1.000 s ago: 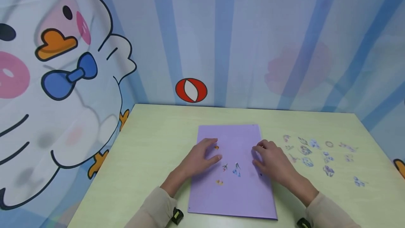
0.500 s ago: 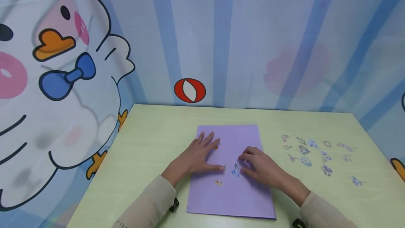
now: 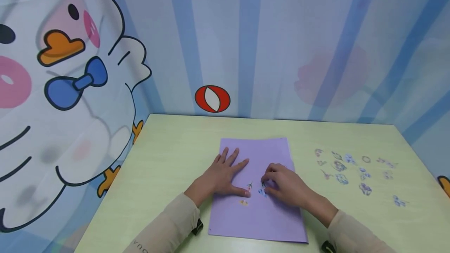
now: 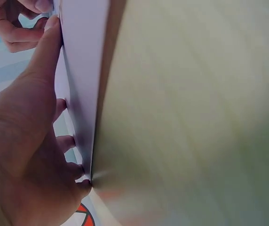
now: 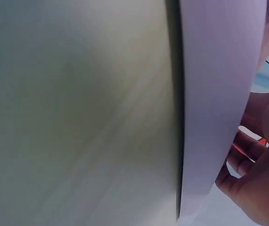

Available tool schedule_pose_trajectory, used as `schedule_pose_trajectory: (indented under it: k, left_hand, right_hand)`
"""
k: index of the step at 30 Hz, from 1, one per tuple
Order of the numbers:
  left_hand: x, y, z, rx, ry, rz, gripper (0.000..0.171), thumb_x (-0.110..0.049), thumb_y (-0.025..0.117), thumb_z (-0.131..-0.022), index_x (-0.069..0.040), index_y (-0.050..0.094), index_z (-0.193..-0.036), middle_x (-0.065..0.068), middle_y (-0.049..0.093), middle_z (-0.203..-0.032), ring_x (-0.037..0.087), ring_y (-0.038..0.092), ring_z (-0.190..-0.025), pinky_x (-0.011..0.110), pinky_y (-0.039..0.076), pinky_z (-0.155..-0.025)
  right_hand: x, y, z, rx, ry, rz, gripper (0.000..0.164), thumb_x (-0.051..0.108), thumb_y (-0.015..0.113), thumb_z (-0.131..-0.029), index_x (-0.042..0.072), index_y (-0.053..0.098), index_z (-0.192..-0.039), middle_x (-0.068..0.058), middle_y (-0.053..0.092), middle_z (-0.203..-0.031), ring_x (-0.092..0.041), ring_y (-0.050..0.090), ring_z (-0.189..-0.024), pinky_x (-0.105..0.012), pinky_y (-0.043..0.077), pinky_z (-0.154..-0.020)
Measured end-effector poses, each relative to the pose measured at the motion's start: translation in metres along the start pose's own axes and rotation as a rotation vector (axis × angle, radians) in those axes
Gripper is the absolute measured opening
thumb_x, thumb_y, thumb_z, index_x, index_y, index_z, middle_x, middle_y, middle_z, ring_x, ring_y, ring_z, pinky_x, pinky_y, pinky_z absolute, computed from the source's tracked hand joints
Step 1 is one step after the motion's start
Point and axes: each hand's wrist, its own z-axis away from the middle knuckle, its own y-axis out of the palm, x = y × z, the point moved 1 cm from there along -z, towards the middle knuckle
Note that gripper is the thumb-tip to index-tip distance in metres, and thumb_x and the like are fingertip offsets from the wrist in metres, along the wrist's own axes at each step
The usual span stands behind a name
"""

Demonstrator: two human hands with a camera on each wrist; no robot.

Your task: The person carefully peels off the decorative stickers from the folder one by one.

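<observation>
A purple board (image 3: 260, 221), apparently a folder or book cover, lies on the table with small flower stickers on it. My left hand (image 3: 225, 177) rests on its left part, fingers spread and thumb stretched beside a pink flower sticker (image 3: 249, 186). Curled in from the right, my right hand (image 3: 286, 184) pinches at a blue flower sticker (image 3: 262, 192), fingertip over the stem and thumb by the petals. A small orange sticker (image 3: 243, 203) sits just below the left thumb. The left wrist view shows the left thumb (image 4: 50, 52) reaching close to the right fingers.
Several purplish and blue stickers (image 3: 340, 179) are spread over the table (image 3: 175, 147) to the right of the board, one (image 3: 399, 201) nearer the front right. Behind the table hangs a blue striped backdrop (image 3: 274, 50) with a duck (image 3: 81, 128) printed on it.
My right hand has moved left from the board's right edge to the blue flower sticker. My left hand has spread and settled on the board, and its fingers now cover the upper orange sticker.
</observation>
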Motion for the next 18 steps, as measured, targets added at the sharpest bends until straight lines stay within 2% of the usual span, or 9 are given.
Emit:
schedule_pose_trajectory:
  k: [18]
  left_hand:
    - [0.0004, 0.0043, -0.002, 0.003, -0.008, 0.012, 0.11, -0.086, 0.064, -0.082, -0.031, 0.026, -0.17, 0.012, 0.005, -0.178, 0.046, -0.001, -0.161, 0.06, 0.014, -0.128]
  right_hand:
    - [-0.0028, 0.0021, -0.002, -0.009, 0.014, -0.032, 0.014, 0.012, 0.086, -0.089, 0.014, 0.081, -0.103, 0.006, 0.064, -0.104, -0.016, 0.061, -0.098, -0.041, 0.055, -0.087]
